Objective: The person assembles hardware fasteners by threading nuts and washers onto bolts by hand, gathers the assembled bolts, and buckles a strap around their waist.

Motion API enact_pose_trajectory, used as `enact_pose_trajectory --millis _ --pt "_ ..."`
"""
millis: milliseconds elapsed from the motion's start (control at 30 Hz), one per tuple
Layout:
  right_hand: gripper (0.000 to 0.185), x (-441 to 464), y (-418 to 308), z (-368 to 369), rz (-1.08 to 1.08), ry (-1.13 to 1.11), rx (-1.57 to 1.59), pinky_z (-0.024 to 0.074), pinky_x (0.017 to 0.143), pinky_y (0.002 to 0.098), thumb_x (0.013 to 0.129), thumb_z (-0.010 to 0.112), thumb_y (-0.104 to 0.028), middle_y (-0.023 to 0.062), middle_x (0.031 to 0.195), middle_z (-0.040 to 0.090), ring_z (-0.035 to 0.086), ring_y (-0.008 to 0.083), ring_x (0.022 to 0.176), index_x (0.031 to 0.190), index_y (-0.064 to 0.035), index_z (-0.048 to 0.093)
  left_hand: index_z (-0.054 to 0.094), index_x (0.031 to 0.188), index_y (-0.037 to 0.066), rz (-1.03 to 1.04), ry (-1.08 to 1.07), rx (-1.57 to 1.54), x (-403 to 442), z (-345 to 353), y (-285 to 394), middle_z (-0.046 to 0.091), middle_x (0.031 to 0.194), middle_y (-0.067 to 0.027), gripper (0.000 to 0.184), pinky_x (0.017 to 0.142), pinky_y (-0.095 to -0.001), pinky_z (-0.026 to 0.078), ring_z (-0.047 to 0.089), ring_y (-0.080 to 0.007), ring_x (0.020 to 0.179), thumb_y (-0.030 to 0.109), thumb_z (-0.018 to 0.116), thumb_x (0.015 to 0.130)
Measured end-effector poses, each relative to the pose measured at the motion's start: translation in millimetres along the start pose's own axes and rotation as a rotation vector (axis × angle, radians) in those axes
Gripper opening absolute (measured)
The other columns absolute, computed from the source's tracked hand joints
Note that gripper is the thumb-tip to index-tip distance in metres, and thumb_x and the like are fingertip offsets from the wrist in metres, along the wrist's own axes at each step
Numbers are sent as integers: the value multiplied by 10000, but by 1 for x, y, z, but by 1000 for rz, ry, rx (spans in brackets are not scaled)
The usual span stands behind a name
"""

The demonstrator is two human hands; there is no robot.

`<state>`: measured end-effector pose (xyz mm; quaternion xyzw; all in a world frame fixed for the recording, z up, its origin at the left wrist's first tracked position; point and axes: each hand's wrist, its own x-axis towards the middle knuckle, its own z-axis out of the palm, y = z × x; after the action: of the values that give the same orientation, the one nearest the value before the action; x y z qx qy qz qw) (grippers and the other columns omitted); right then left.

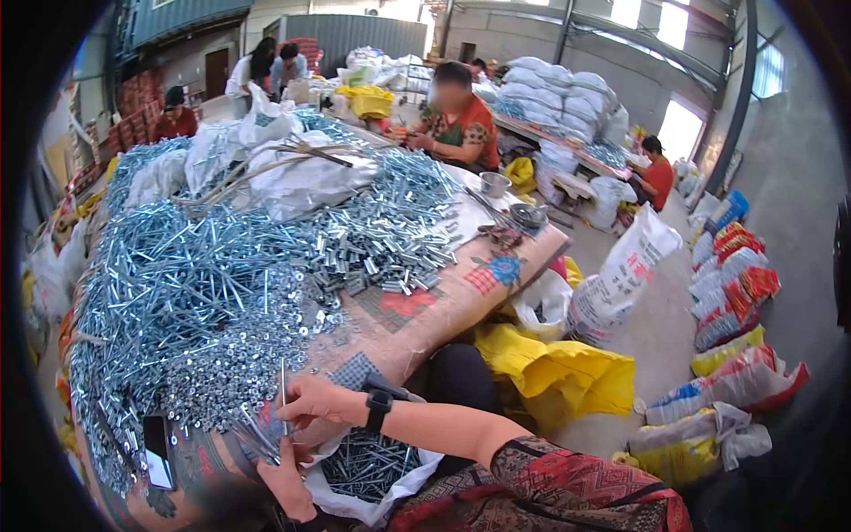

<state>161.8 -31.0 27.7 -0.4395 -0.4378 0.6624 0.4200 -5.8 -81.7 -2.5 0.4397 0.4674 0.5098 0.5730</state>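
Clock-face from the 2 hands, 12 = far side. Step in hand, judged: fingertip handling of 1 piece, with more pieces held in a bunch. Right hand (317, 399), watch (378, 406) on wrist: thumb and fingers pinched on 1 thin rod (284, 381), roughly upright, near the table's close edge. Left hand (288, 486), just below: fingers curled round a bundle of rods (253, 434), ends fanned toward 10 o'clock; exact finger contact partly hidden. Handling at this point calls for a light, precise pinch on the right and a steady grip on the left, since slick loose rods could slide apart.

Materials: rods slim, straight, shiny bluish metal. Small nuts (222, 381) at 11 o'clock, grainy silver heap. Long-rod pile (195, 257) farther out at 11, tangled, spiky. Short metal cylinders (381, 257) at 1, smooth, stubby. Table (443, 319) has a pinkish, flower-patterned cover, worn-looking. Phone (158, 452) at 9, flat, dark, glossy. White sack (417, 479) at 4, open, soft rim, dark metal pieces inside. Yellow sack (558, 368) at 2 to 3, crumpled, woven-looking. Co-worker (474, 133) at 1, across the table corner.
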Motion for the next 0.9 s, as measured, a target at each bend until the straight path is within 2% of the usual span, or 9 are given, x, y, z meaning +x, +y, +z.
enact_pose_trajectory --millis 267,333,533,633,733,767,833,867,900 --pt "165 28 6 -21 -88 169 259 478 567 195 845 723 -214 -17 713 618 555 57 590 791 -83 638 551 922 4 197 83 182 3 1 -12 639 721 -84 248 417 -212 359 578 -111 515 244 617 927" --pt "160 34 4 -24 -140 248 334 478 567 196 848 719 -207 -13 716 621 552 63 579 804 -74 643 552 922 15 -48 62 159 1 2 2 635 718 -79 233 400 -211 354 585 -111 531 239 617 923" --pt "147 60 0 -63 -302 371 384 470 548 201 847 707 -181 18 746 647 598 87 616 851 -40 667 552 911 43 -137 65 -13 2 -2 4 622 662 -59 203 375 -205 338 571 -110 504 237 609 918" --pt "163 71 27 -77 -487 620 -720 480 588 378 741 698 -183 140 800 656 634 290 664 832 -51 672 557 917 41 -163 20 -17 8 -13 -7 620 657 -56 208 375 -201 341 568 -108 502 242 613 915" --pt "118 63 41 -76 -686 669 -1282 477 739 340 794 655 -137 120 827 624 602 236 769 864 -45 680 555 931 23 -199 30 -116 5 -10 -3 624 663 -75 199 385 -215 348 565 -115 488 209 619 899" --pt "162 62 44 -75 -636 677 -1298 451 824 358 809 612 -130 124 876 605 583 284 876 941 -56 670 580 881 26 -174 13 -122 6 -10 -5 618 651 -65 186 380 -208 345 557 -109 484 205 630 889" --pt "178 69 54 -74 -781 662 -510 460 789 384 824 611 -167 105 865 600 587 271 878 955 -52 647 613 841 32 -177 -28 -146 6 -10 -4 625 653 -52 183 394 -204 345 562 -100 497 208 646 882" --pt "164 54 39 -71 -841 796 -1019 474 681 354 844 618 -204 27 799 572 575 196 753 925 -64 649 620 860 37 -175 -27 -166 2 -6 2 636 672 -47 176 418 -212 363 578 -100 520 209 639 889" --pt "187 46 26 -70 -481 390 -597 436 542 272 863 654 -256 -37 702 518 514 98 616 901 -74 650 624 871 45 -200 -53 -124 -2 -7 10 644 682 -44 170 440 -215 377 596 -105 544 213 634 896"
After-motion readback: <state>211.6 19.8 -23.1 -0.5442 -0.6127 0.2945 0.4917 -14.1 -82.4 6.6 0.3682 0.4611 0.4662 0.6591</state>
